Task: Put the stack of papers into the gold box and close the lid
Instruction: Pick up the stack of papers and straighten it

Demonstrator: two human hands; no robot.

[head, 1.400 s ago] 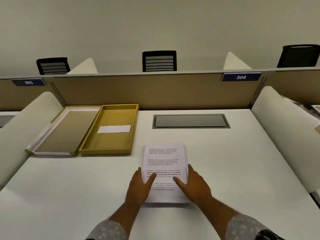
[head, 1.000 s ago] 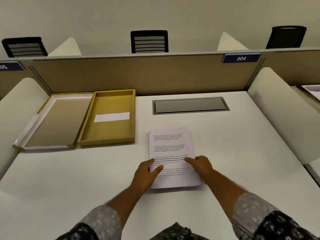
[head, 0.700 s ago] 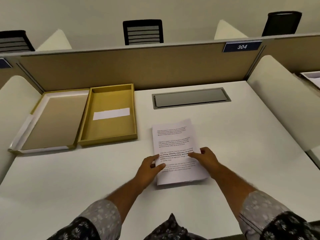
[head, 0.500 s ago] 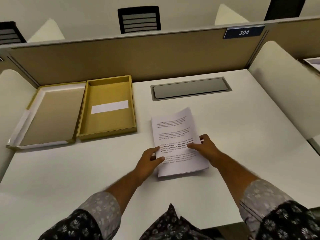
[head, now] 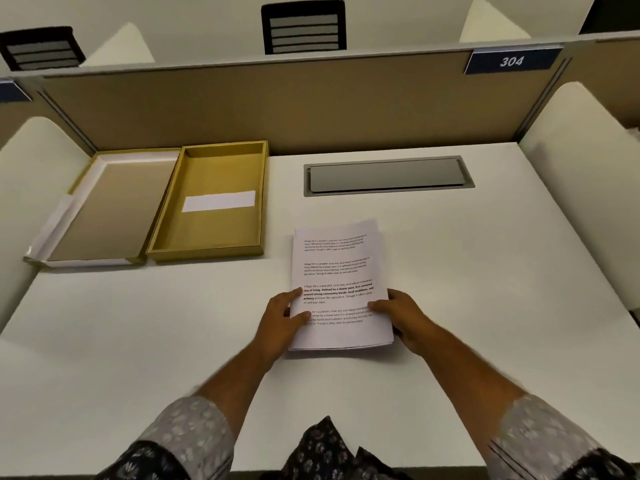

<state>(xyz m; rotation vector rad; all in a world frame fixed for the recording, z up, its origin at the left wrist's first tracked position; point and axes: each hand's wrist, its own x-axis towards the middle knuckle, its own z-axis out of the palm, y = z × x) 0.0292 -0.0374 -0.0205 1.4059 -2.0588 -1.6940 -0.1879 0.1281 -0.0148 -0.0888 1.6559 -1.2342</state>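
A stack of printed white papers [head: 337,268] lies in the middle of the white desk, slightly skewed. My left hand [head: 278,322] grips its left edge, thumb on top of the sheets. On the right edge my right hand [head: 403,315] does the same, fingers curled under. The near end of the stack looks a little raised off the desk. The gold box [head: 176,239] stands open at the back left, with a white strip on its floor. Its lid [head: 100,206] lies upside down directly to the left of it, touching it.
A grey cable hatch [head: 388,174] is set into the desk behind the papers. A tan partition [head: 277,102] closes the back, and rounded white dividers [head: 585,188] flank both sides. Black chairs show beyond the partition.
Both hands have slid from on top of the stack to its side edges and closed on it. The stack has turned slightly, and the view has tilted downward.
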